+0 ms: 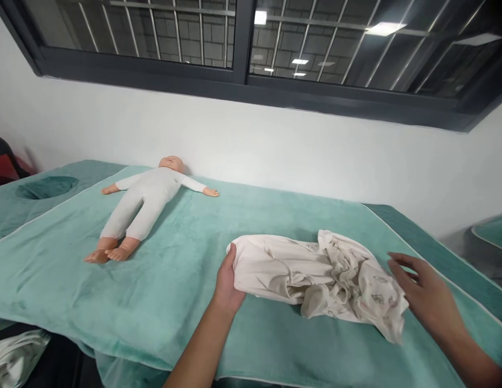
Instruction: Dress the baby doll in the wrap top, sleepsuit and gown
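A crumpled white baby garment [283, 264] with small printed figures stretches across the front right of the bed, its right half bunched up. My left hand [228, 283] grips its left end, thumb on top and the other fingers hidden beneath. At the right end, my right hand [423, 288] is beside the cloth with its fingers apart and nothing visibly held. Farther off to the left, a baby doll [153, 188] in a white bodysuit lies on its back with its arms spread.
Green plush cover [186, 302] drapes the bed, which has a round face hole [48, 187] at the left end. White wall [275, 145] and a dark-framed window [242, 48] with bars rise behind. White cloth in a bag [18, 355] sits at lower left.
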`<state>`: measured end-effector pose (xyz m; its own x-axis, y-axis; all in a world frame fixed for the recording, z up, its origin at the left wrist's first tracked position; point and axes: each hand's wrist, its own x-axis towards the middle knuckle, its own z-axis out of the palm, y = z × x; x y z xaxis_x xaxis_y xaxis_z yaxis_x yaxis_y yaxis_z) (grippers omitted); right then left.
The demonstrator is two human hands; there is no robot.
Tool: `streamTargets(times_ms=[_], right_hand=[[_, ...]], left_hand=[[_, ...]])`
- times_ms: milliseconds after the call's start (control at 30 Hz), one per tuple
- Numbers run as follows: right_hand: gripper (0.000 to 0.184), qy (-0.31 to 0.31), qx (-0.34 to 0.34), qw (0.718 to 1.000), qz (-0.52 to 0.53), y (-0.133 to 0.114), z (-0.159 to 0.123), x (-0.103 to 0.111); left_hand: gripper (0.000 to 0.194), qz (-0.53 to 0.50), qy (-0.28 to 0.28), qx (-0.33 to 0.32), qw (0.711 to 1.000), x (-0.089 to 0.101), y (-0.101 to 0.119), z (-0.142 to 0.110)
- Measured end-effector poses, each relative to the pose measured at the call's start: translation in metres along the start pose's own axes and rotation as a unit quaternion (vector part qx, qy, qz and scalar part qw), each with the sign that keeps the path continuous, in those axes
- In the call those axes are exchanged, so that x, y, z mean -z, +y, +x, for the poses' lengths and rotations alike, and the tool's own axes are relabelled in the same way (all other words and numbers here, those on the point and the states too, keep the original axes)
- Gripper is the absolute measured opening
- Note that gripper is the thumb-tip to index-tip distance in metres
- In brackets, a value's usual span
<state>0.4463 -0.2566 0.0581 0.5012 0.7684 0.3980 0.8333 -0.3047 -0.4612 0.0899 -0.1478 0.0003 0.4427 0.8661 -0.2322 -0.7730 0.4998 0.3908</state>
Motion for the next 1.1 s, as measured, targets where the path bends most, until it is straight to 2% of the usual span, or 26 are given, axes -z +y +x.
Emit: streamTargets(times_ms=[67,167,200,267,333,467,533,600,667,700,767,800,867,900,933,1000,1100], right_hand=[[0.044,-0.082,0.09,0.992,-0.04,-0.017,-0.011,-0.003],[0.055,-0.19,0.264,0.938,-0.118,-0.032,-0.025,-0.015],[0.054,-0.205,0.301,0.921,-0.141,-0.033,-0.027,-0.018],[0.038,-0.211,0.328,0.905,-0.173,-0.032,-0.029,-0.021],[0.021,-0.206,0.316,0.906,-0.192,-0.027,-0.025,-0.017],[0.017,-0.174,0.278,0.924,-0.199,-0.016,-0.008,0.01],[0.018,-0.111,0.229,0.953,-0.166,-0.009,0.002,0.028],[0.019,-0.018,0.143,0.981,-0.132,0.001,0.01,0.047],[0.021,0.063,0.043,0.989,-0.126,0.018,0.017,0.063],[0.022,0.084,0.003,0.987,-0.137,0.029,0.019,0.068],[0.023,0.072,-0.039,0.982,-0.17,0.057,0.02,0.07],[0.023,0.029,-0.034,0.981,-0.189,0.071,0.018,0.068],[0.017,-0.047,0.004,0.973,-0.224,0.093,0.011,0.057],[0.014,-0.034,0.053,0.964,-0.257,0.097,0.006,0.049],[0.014,0.008,0.105,0.952,-0.287,0.096,0.0,0.04],[0.027,0.015,0.222,0.932,-0.287,0.075,-0.014,0.02],[0.036,-0.078,0.33,0.921,-0.194,0.016,-0.034,-0.01]], left_hand=[[0.055,-0.011,-0.006,0.003,1.0,0.0,0.001,0.0],[0.055,-0.036,-0.008,0.008,0.999,0.001,0.004,-0.001],[0.055,-0.048,-0.007,0.01,0.999,0.001,0.006,-0.001],[0.055,-0.073,0.0,0.013,0.997,0.001,0.009,-0.001],[0.053,-0.097,0.007,0.01,0.995,0.003,0.011,0.0],[0.049,-0.133,-0.029,-0.006,0.991,0.01,0.012,0.003],[0.049,-0.143,-0.058,-0.018,0.988,0.016,0.012,0.004],[0.047,-0.151,-0.07,-0.03,0.986,0.02,0.011,0.006],[0.045,-0.158,-0.076,-0.038,0.984,0.023,0.011,0.006],[0.044,-0.16,-0.082,-0.039,0.983,0.024,0.011,0.006],[0.043,-0.162,-0.101,-0.035,0.981,0.026,0.011,0.006],[0.043,-0.162,-0.106,-0.033,0.98,0.027,0.011,0.006],[0.043,-0.162,-0.105,-0.031,0.981,0.029,0.01,0.007],[0.043,-0.16,-0.1,-0.032,0.982,0.03,0.009,0.008],[0.043,-0.157,-0.094,-0.035,0.983,0.031,0.009,0.009],[0.043,-0.146,-0.086,-0.045,0.984,0.032,0.009,0.01],[0.045,-0.132,-0.096,-0.056,0.985,0.029,0.01,0.01]])
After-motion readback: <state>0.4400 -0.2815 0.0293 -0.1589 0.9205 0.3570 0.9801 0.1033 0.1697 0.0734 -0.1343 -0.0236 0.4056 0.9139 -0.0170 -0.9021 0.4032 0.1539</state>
